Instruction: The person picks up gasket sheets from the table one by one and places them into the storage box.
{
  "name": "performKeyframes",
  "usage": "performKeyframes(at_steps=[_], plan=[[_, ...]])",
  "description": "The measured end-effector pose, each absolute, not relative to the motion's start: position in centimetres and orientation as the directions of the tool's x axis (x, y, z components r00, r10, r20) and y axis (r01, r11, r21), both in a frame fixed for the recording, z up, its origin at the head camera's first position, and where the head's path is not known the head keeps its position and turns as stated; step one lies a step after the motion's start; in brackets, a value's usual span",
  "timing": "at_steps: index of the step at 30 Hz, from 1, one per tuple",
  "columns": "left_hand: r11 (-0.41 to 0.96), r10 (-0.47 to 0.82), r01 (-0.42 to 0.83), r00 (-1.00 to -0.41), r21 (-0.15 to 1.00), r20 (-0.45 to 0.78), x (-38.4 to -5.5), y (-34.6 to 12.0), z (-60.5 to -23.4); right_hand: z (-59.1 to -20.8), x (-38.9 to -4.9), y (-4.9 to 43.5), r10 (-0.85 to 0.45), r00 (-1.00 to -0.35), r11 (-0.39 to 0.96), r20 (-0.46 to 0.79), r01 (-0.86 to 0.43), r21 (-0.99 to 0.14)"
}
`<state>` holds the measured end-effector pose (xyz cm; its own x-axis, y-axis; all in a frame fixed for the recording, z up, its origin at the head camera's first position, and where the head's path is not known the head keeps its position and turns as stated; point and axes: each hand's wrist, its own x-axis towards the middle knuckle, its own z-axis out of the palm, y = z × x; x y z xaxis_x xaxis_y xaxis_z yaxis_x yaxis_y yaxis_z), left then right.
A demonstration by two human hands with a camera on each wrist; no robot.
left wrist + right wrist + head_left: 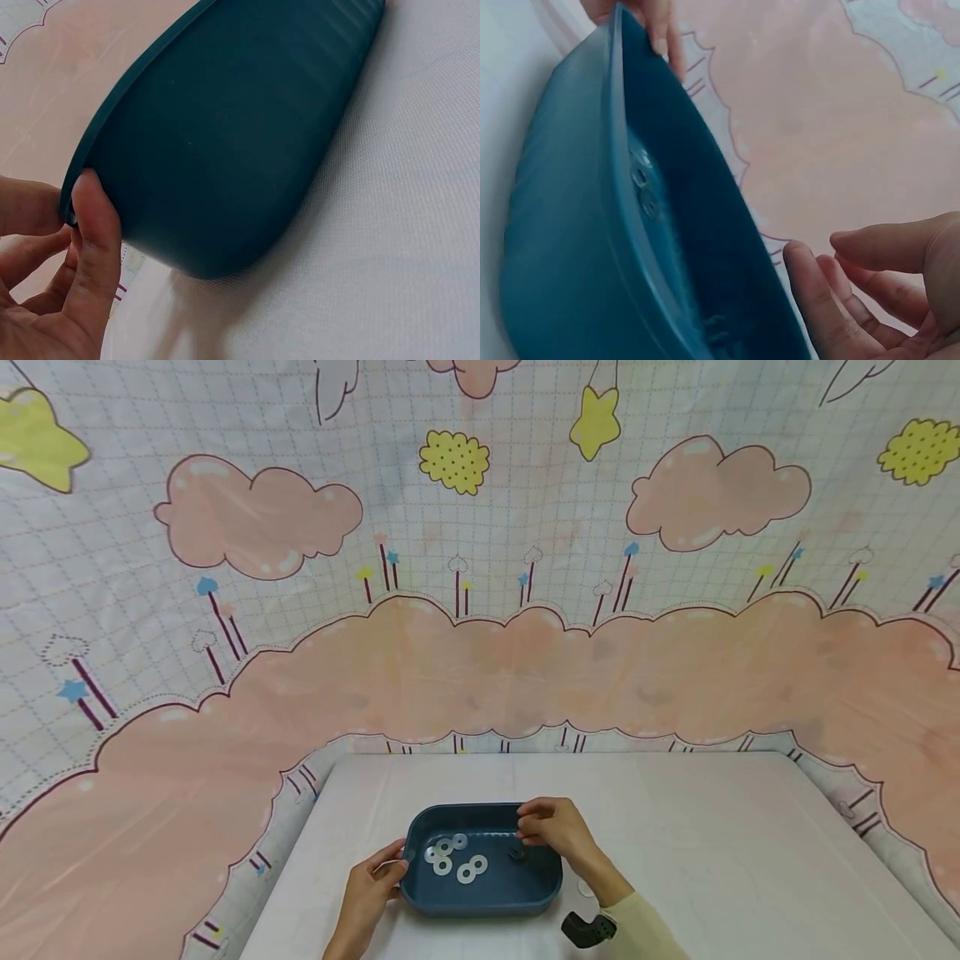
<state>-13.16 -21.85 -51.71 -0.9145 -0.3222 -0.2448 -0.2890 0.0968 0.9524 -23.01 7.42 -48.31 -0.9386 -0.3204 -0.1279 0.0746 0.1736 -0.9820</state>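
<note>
A dark blue rectangular tray stands on the white-covered table. My left hand pinches its left rim between thumb and fingers, plain in the left wrist view where the thumb presses the outer wall. Several white flat rings, washer-like, lie in the tray's left and middle part. At the right end, a small dark piece rests inside; its kind is too dim to tell. Over the tray's right back rim hovers my right hand, fingers loosely bent. The right wrist view shows nothing between its fingertips.
A pale ring-like piece lies on the table right of the tray, partly covered by the right forearm. Under the right wrist hangs a black strap-like device. A cloud-patterned cloth hangs behind the white table.
</note>
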Motion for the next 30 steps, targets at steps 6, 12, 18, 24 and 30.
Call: performKeyframes(at_steps=[6, 12, 18, 24, 30], plan=[[0.103, -0.324, -0.289, -0.915, 0.952, -0.242, -13.1, -21.8, -51.7, -47.5, -22.4, 8.7, -0.280, -0.957, 0.141, -0.076, 0.037, -0.989], [0.095, -0.331, -0.282, -0.913, 0.955, -0.237, -13.0, -21.8, -51.7, -47.0, -22.2, 9.9, -0.249, -0.967, 0.132, -0.052, 0.019, -0.991], [0.100, -0.335, -0.290, -0.911, 0.952, -0.243, -12.9, -21.7, -51.8, -47.3, -21.9, 11.3, -0.252, -0.968, 0.131, -0.007, -0.027, -0.991], [0.102, -0.339, -0.286, -0.911, 0.953, -0.237, -12.8, -21.6, -52.1, -47.8, -22.0, 13.0, -0.232, -0.973, 0.165, 0.003, -0.042, -0.985], [0.090, -0.336, -0.274, -0.913, 0.958, -0.230, -12.7, -21.6, -52.2, -47.9, -22.0, 14.9, -0.202, -0.979, 0.209, 0.004, -0.047, -0.977]])
